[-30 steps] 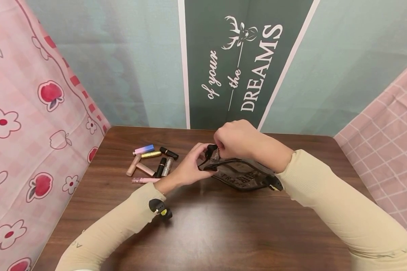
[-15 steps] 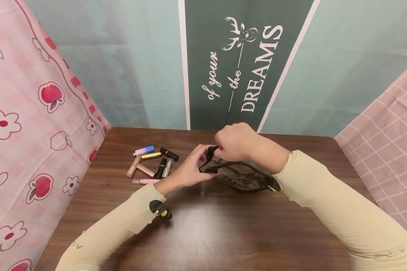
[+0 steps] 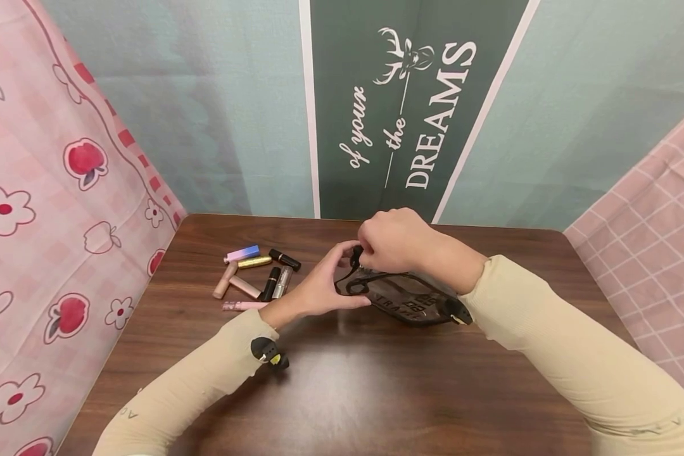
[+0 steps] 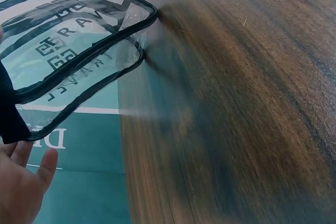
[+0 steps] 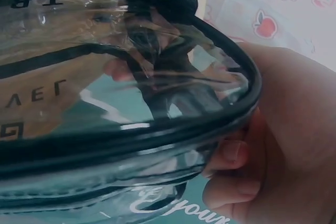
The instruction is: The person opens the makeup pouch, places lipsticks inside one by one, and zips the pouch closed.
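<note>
Nearby, 8 tubes (image 3: pixel 270 284) beside the left hand (image 3: pixel 319 288)

Slim cosmetic tubes (image 3: pixel 270 284) lie clustered left of the frame's centre on a brown wood-grain tabletop (image 3: pixel 370 392) before us, among them a blue-and-violet tube (image 3: pixel 243 253) and a gold tube (image 3: pixel 254 261). Behind, a teal hanging (image 3: pixel 222 114) bears a deer's head (image 3: pixel 415 58) and "DREAMS" at upper centre. Apple-print pink cloth (image 3: pixel 34 152) drapes the left edge; pink gridded cloth (image 3: pixel 667 253), the right.

Eight cosmetic tubes (image 3: pixel 270 283), one clear pouch (image 3: pixel 406 300)
</note>
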{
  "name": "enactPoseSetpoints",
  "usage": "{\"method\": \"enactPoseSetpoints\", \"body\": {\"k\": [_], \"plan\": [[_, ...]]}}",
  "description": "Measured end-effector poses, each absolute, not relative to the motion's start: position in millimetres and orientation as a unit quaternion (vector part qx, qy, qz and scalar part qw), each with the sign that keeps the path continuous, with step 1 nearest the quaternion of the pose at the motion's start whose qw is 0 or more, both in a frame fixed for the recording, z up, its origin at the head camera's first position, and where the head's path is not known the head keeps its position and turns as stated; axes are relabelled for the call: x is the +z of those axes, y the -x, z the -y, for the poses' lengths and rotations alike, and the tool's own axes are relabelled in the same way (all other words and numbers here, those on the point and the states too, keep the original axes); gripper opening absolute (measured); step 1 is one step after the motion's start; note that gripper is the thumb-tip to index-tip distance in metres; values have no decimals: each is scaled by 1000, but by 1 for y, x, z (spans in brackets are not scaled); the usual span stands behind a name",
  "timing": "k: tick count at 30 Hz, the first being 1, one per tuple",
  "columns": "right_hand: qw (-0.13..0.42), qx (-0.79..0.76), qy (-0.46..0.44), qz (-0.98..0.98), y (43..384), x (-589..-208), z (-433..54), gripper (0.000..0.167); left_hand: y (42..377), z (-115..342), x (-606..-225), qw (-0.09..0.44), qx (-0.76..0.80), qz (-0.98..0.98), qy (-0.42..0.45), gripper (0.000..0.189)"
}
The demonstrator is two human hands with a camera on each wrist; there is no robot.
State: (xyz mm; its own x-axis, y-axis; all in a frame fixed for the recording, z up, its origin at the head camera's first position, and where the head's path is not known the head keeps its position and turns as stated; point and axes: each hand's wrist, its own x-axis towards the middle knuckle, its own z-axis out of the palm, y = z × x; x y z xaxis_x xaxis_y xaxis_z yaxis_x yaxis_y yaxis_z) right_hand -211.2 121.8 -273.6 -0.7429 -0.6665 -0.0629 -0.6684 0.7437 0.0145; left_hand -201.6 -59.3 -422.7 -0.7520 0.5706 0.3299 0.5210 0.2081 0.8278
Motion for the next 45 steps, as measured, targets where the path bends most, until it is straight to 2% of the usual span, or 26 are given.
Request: {"method": "enactPoseSetpoints", "body": {"k": [4,11,27,39,45], "plan": [[36,12,355,-934,211,-275,-122,23,202,58,-422,32,526,-774,-352,90],[37,9,347,-937,210,-276,-122,22,203,57,-421,9,513,-787,-342,76],[32,-21,356,-934,208,-281,-127,23,209,60,-421,34,495,-793,-354,70],[9,-47,333,-942,211,-278,-133,24,212,67,-427,31,481,-812,-329,67],[3,-65,329,-942,212,-278,-139,22,213,68,-430,48,482,-814,-321,65]]}}
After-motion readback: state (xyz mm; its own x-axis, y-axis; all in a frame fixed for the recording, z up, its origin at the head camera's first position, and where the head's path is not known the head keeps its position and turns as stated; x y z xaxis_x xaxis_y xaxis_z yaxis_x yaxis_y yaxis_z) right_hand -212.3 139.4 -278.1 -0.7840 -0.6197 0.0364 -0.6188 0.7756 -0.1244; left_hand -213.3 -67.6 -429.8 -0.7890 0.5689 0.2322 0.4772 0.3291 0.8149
